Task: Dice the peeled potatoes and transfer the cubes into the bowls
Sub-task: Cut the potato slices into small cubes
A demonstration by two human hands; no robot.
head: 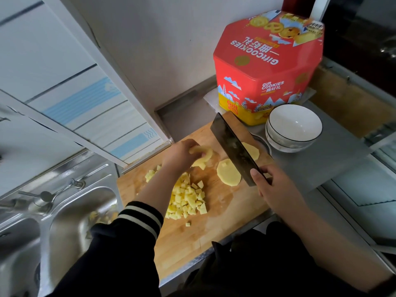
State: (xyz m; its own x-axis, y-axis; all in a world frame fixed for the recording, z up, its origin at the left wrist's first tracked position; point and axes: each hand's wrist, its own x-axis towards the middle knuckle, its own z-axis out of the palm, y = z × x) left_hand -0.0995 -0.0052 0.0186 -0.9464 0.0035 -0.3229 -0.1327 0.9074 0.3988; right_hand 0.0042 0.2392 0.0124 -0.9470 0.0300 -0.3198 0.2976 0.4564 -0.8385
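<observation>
Worktop board (pixel 188 239): hands slicing, apparently, potato (pixel 201 154).

A potato slice (pixel 202 154) is held by the left hand (pixel 182 156) above the board (pixel 225 202); a cleaver (pixel 233 150) is gripped by the right hand (pixel 272 185). Cubes (pixel 188 198) are piled beside stacked bowls (pixel 293 128).

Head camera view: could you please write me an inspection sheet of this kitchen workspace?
Surface: wooden cutting board on a counter.
Job's things: pile of potato cubes; flat potato slice; stacked white bowls, top one empty.
Clutter: red cookie tin behind the board.
Grippers: left hand holds potato slices; right hand grips the cleaver, blade raised.
Cables: nothing seen.
Surroundings: steel sink with tap at left.
</observation>
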